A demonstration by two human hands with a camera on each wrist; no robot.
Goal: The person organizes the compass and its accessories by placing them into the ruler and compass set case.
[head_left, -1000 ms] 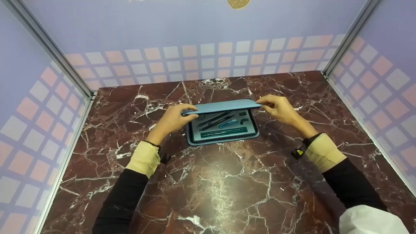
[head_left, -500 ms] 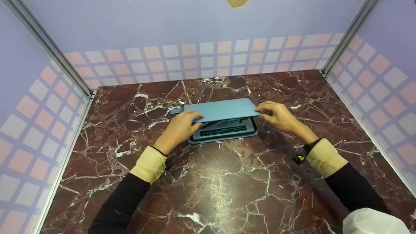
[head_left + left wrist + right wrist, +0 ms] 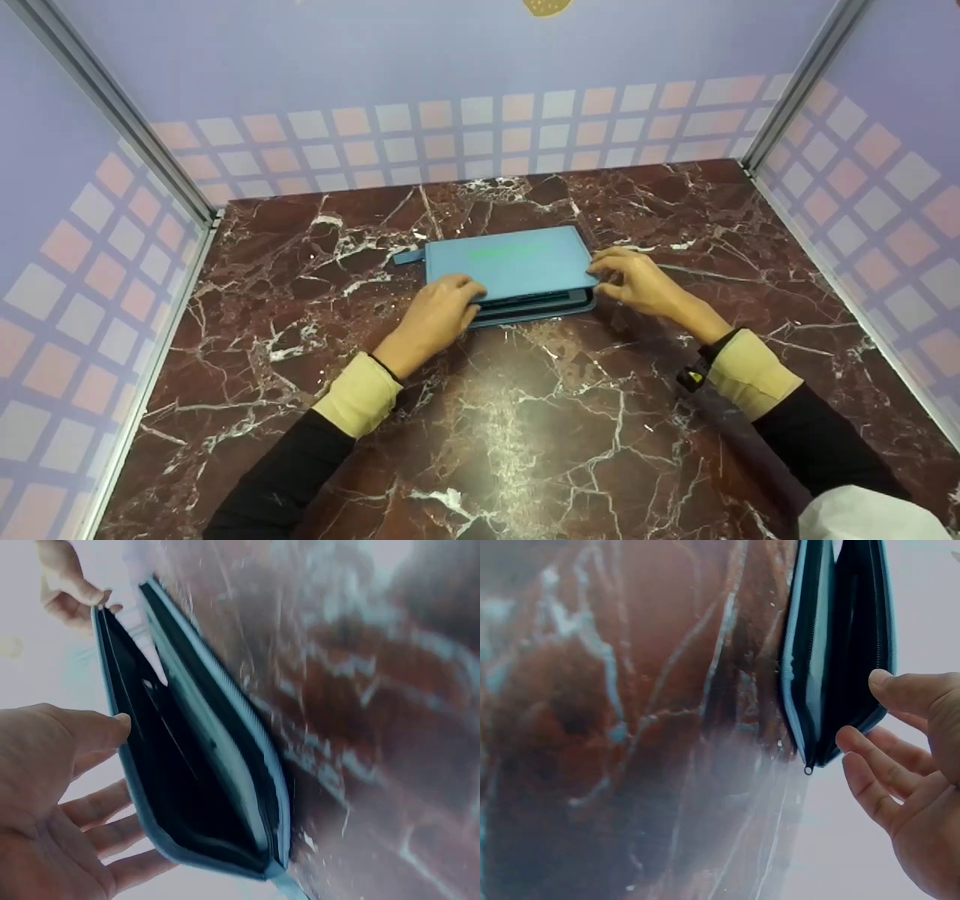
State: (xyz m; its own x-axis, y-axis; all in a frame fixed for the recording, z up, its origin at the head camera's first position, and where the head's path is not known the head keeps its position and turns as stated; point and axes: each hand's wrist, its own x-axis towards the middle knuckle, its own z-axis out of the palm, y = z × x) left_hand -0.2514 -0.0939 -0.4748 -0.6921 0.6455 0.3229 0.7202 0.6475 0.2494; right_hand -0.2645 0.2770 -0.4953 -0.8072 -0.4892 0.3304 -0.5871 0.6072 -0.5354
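Note:
A blue zip-up stationery case [image 3: 517, 259] lies on the table with its lid lowered most of the way, a narrow gap along the near side. My left hand [image 3: 441, 313] pinches the lid's near edge at the left, its thumb [image 3: 105, 731] on the inner rim and the fingers behind. At the right corner, my right hand [image 3: 637, 283] holds the same edge between thumb [image 3: 900, 690] and fingers. A small zip pull [image 3: 808, 770] hangs at the case's corner. The pens and tools inside are mostly hidden; a pale insert [image 3: 217, 742] shows through the gap.
A short blue strap [image 3: 409, 256] sticks out from the case's left side. The dark red marbled table [image 3: 510, 435] is enclosed by lilac panels [image 3: 480, 67] at the back and both sides. Something white [image 3: 870, 514] shows at the lower right.
Both hands have brought the lid down toward me, covering the pens and tools. My left hand has slid nearer and to the right along the edge; the strap has come into view.

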